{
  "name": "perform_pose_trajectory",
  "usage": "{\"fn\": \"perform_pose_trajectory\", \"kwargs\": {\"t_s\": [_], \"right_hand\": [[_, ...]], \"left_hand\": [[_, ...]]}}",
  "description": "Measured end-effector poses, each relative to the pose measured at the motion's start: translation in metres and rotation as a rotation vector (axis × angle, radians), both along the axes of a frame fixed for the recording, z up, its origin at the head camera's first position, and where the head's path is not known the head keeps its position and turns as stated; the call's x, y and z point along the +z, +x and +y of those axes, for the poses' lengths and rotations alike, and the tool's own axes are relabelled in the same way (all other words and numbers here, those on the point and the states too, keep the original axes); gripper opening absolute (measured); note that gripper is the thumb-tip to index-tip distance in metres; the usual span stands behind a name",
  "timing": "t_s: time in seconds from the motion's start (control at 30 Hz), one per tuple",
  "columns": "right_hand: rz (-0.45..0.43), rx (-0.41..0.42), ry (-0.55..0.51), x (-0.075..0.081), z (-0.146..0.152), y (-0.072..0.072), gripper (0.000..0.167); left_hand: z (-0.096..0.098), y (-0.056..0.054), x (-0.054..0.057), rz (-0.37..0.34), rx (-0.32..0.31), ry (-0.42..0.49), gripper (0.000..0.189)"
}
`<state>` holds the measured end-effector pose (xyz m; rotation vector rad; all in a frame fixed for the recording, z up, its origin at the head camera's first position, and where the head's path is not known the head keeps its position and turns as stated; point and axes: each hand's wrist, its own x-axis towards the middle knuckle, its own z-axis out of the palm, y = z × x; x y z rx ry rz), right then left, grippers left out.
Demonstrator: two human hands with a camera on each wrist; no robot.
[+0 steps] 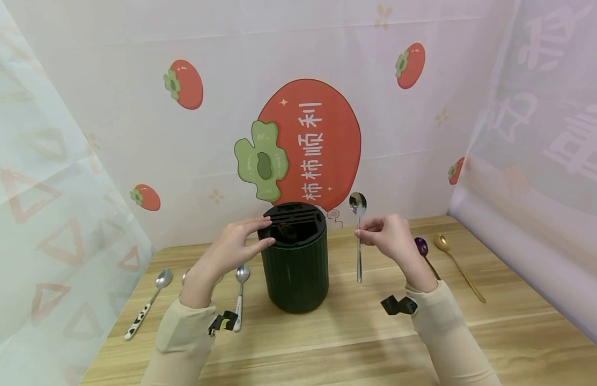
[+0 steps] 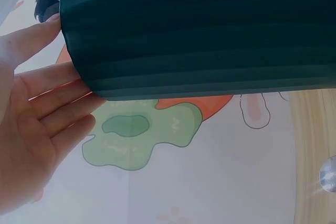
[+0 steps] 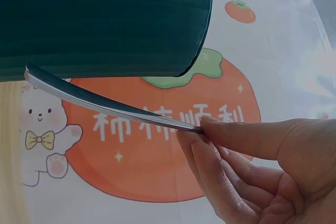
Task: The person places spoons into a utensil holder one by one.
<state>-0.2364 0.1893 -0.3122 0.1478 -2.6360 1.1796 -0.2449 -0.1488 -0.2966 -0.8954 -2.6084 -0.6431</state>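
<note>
Right hand [image 1: 390, 236] pinches shiny metal spoon [image 1: 359, 252], rounded bowl above the fingertips, thin handle hanging below. Left hand [image 1: 228, 246], fingers extended, touches rim of ribbed dark green cylinder [image 1: 298, 279] (slotted black top [image 1: 293, 214]) just to its right. Smooth gold spoon [image 1: 464, 272] lies right of right hand, on wood-grain table [image 1: 366, 343].

The right hand [image 3: 257, 169] pinches a silver handle [image 3: 107, 106] right of the green cup [image 3: 105, 24], before the persimmon [image 3: 142, 174] on the far cloth [image 3: 294, 72].
</note>
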Motion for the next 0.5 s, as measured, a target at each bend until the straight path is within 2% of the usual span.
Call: {"fn": "perform_pose_trajectory", "kwargs": {"t_s": [0.5], "right_hand": [[0.04,0.019,0.016,0.0101,-0.0077,-0.0004,0.018]], "left_hand": [[-0.0002,-0.0007,-0.0008,-0.002,-0.001,0.0,0.049]]}}
